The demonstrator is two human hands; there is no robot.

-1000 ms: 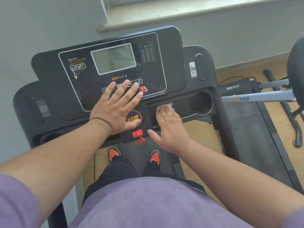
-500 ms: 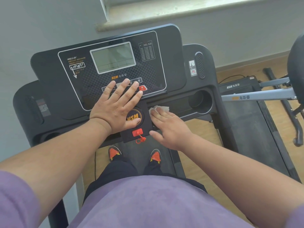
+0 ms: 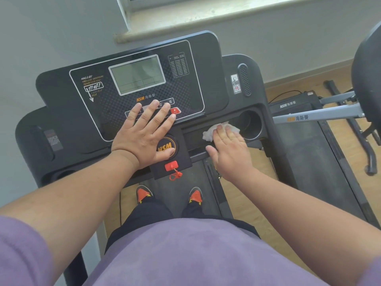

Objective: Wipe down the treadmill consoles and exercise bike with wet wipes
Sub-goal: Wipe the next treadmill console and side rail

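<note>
Console tray slot is narrow — right hand and wet wipe fill its right part, cup holder just beyond. Left hand covers the button row; red safety key sits at the near edge. Display stays unobstructed.

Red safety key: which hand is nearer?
Left. The left hand lies flat on the console, its heel just above and left of the red safety key. The right hand presses the wipe into the tray, further right.
</note>
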